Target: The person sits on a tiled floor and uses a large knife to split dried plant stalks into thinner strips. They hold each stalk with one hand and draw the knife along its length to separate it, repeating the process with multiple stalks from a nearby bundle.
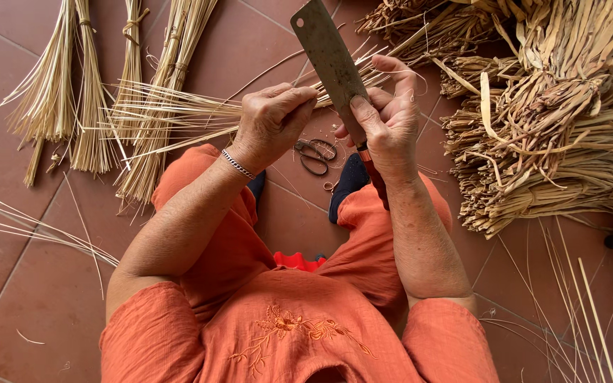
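Currently: cleaver [331, 60] clasped by right hand [389, 128], blade upward, long axis leaning left | thin straw strips [179, 113] pinched by left hand [272, 120], lying crosswise, touching blade | scissors [315, 154] on floor between knees.

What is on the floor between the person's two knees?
A small pair of scissors lies on the red tile floor there, seen in the head view.
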`<state>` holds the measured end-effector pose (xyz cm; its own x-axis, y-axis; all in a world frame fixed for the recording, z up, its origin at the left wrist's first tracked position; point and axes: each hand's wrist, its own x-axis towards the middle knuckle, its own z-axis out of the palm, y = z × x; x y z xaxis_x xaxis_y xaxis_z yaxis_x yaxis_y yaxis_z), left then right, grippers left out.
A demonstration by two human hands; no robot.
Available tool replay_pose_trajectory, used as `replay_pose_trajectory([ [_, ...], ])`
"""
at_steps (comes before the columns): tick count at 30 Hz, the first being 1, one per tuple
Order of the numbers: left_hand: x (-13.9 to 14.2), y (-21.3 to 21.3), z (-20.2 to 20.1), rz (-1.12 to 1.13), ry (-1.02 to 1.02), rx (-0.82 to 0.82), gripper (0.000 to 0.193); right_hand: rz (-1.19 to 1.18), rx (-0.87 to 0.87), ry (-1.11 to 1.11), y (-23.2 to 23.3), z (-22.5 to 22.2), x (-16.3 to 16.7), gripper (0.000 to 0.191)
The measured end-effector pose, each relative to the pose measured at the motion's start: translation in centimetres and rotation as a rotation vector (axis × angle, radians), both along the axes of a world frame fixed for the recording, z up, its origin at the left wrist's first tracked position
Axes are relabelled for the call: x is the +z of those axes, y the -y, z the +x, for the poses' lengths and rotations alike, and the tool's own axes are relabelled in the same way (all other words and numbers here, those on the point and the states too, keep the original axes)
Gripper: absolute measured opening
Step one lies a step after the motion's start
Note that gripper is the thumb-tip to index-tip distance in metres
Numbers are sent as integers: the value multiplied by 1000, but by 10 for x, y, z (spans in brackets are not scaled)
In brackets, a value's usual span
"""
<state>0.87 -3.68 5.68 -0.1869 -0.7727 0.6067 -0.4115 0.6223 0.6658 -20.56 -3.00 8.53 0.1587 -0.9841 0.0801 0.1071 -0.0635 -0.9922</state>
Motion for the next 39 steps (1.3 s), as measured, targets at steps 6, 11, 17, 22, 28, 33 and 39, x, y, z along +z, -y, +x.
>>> replay_pose_trajectory([
  [6, -2, 1, 0, 87, -50, 5, 10, -93, -34, -106, 0, -4, -7, 55],
  [11, -5, 3, 1, 149, -64, -17, 8, -173, -73, -168, 4, -5, -12, 40],
  [17, -12, 6, 8, 200, -31, -62, 8, -310, -237, -124, 11, -20, -24, 30],
  [22, -23, 3, 12, 219, -14, -69, 9, -288, -432, 48, 21, -75, -36, 33],
  [28, -30, 5, 23, 405, -66, -22, 12, -163, -704, 427, 24, -130, -24, 41],
  [33, -34, 7, 19, 450, -104, -76, 15, 107, -184, 409, 8, -85, -15, 55],
  [39, -28, 2, 13, 468, -73, -178, 14, 180, 87, 338, 1, -27, -1, 33],
])
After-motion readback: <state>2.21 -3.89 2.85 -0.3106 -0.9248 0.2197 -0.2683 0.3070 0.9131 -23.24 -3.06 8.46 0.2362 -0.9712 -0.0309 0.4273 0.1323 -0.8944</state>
